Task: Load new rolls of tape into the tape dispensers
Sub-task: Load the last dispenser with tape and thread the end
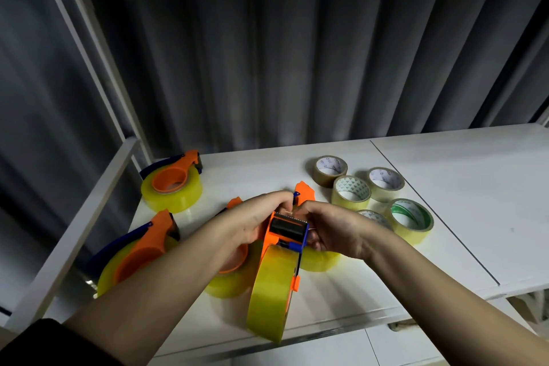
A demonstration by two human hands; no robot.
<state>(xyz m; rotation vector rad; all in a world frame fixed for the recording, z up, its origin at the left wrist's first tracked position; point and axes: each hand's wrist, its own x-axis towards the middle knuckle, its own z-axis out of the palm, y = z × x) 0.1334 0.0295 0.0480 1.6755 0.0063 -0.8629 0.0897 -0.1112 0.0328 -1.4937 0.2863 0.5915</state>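
Dispenser (286, 235), orange plastic with yellow tape roll (271, 291) mounted, held upright at lower centre of frame. Judged light, rigid; roll slick, serrated blade at top sharp, best gripped by side plates. Left hand (252, 223) curled round frame's left side; right hand (332, 229) fingers pinched at blade end, likely on tape end, contact too small to confirm. White table (445, 202) smooth; spare rolls (352, 192) centre right; grey curtain (297, 62) behind.
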